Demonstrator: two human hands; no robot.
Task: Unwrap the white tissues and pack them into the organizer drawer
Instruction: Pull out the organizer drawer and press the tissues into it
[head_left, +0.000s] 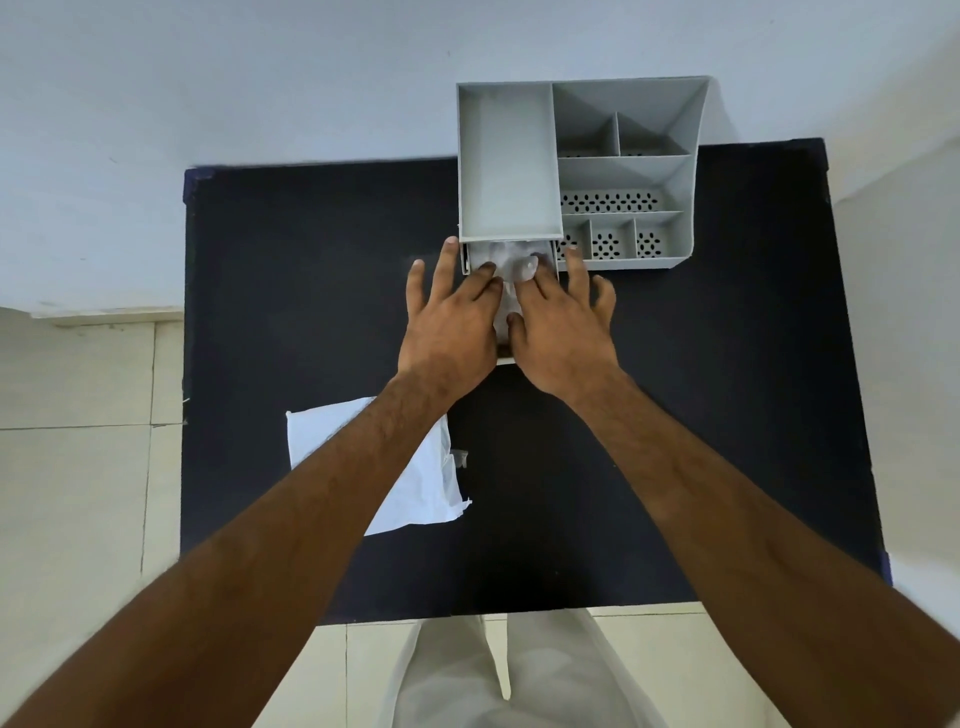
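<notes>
**Tissues being pressed down into the pulled-out drawer**

A dark tabletop (291, 291) stands against a pale wall, with light floor tiles on either side. At the near left of it lies an empty-looking white plastic wrapper (415, 483), partly hidden under the left forearm, apparently already stripped off.

Further in, the left hand (449, 322) lies flat over the open drawer (464, 257) of a grey desk organizer (623, 171). Its fingers are spread and nearly straight, the tips pressing on the white tissues (506, 260) in the drawer rather than curling round them. Just beside it, the right hand (563, 325) does the same with slightly bent, splayed fingers; two outer fingers reach over the drawer's right edge toward the organizer's small perforated compartments. Neither hand grips anything that I can see.

The tissues sit inside the drawer, below the organizer's tall empty tray, and look somewhat rumpled. The packing step seems nearly done. To finish it well, press evenly with both palms so the stack lies below the drawer rim, tuck in any corners that stick up, and keep fingers clear of the front edge before sliding the drawer shut, so nothing catches or tears
</notes>
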